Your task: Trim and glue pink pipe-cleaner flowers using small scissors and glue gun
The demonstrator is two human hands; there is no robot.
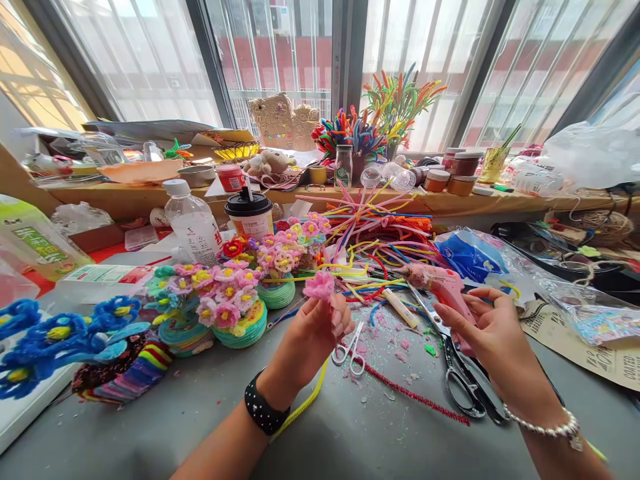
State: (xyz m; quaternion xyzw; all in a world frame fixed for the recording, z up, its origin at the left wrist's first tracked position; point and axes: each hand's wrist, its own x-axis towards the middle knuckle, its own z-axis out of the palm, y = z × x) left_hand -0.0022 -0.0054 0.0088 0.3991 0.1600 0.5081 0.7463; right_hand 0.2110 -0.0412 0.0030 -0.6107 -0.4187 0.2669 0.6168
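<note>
A small pink fuzzy pipe-cleaner flower [319, 285] is pinched upright between the fingertips of my left hand [313, 333]. My right hand [505, 347] is beside a pink glue gun [443, 287], its thumb in front of the handle and its fingers curved apart; whether they touch the handle is hard to see. Beneath the gun lie large black-handled scissors [463, 387]. Small white scissors [353, 353] rest by my left hand, close to a red tinsel stem [415, 393]. A whitish stick [401, 308] lies left of the gun.
Finished pipe-cleaner flower pots [240, 327] stand at the left, with blue flowers [60, 333] nearest. Behind them are a plastic bottle [193, 220] and a lidded cup [249, 217]. Loose pipe cleaners [380, 230] pile up centrally. A blue packet [473, 257] and cardboard [585, 340] lie right.
</note>
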